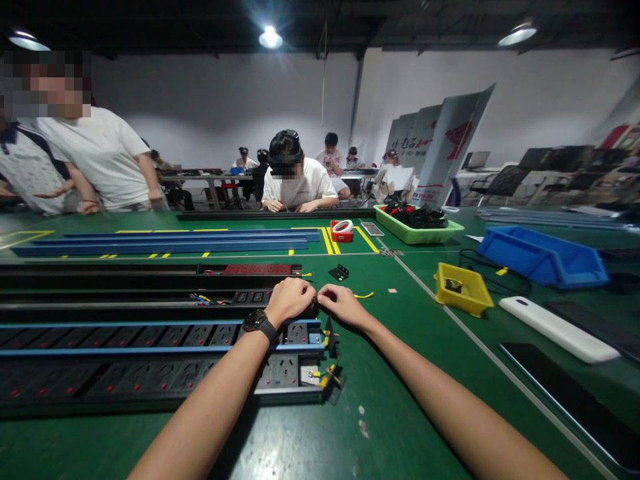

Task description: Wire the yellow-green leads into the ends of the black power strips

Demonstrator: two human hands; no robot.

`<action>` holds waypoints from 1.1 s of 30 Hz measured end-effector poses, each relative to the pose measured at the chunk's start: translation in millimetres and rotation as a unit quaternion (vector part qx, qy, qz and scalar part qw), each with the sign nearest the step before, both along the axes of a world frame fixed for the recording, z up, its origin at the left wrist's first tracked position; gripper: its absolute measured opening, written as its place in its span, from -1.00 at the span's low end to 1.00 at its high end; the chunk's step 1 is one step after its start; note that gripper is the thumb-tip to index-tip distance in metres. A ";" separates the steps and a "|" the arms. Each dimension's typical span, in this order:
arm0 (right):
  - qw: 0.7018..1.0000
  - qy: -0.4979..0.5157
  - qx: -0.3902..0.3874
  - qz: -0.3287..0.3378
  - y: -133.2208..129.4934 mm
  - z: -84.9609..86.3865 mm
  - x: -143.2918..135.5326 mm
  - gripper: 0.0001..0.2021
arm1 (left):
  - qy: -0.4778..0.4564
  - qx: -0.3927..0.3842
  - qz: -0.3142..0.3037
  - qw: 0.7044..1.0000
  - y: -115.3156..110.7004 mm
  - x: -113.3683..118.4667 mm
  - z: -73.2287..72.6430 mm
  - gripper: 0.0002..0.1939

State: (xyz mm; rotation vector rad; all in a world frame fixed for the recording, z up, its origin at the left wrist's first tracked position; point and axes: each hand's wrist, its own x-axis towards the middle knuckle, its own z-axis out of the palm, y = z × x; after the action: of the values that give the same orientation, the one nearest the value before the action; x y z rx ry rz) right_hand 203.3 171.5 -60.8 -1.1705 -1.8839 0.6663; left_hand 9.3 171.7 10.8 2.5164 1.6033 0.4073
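Black strip (165, 306) under curled left hand (291, 298)

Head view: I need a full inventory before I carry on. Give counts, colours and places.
Table: one, green, foreground
Socket strips: four, three black, one blue, left foreground
Rails: at least two, blue, behind the strips
Bracket: one, black, beyond the hands
Box: one, red, far middle
Tape roll: one, white, at the box
Basket: one, light green, far right
Bin: one, yellow, right
Larger bin: one, blue, right
Slab: one, white, right
Phone-like slab: one, dark, near right
People: several, background
Lamps: three, white, ceiling
Watch: one, black, left wrist
Left grip: one, bare, strips' right end
Right grip: one, bare, beside the left
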 end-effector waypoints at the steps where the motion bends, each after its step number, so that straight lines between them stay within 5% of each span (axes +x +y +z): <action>1: 1.000 -0.001 0.001 0.000 0.0 0.0 -0.1 -0.82 | 0.001 0.000 0.000 1.000 0.2 0.0 -0.3 -0.60; 33: 1.000 0.024 0.001 -0.001 0.0 -0.9 0.4 -0.84 | -0.018 0.016 -0.005 1.000 -1.5 0.2 1.7 -0.50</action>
State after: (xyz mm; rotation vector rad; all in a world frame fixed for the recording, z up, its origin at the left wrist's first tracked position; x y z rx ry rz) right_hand 203.7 171.4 -61.8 -1.1458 -1.8416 0.6852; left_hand 9.5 170.2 12.5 2.5237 1.5838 0.4781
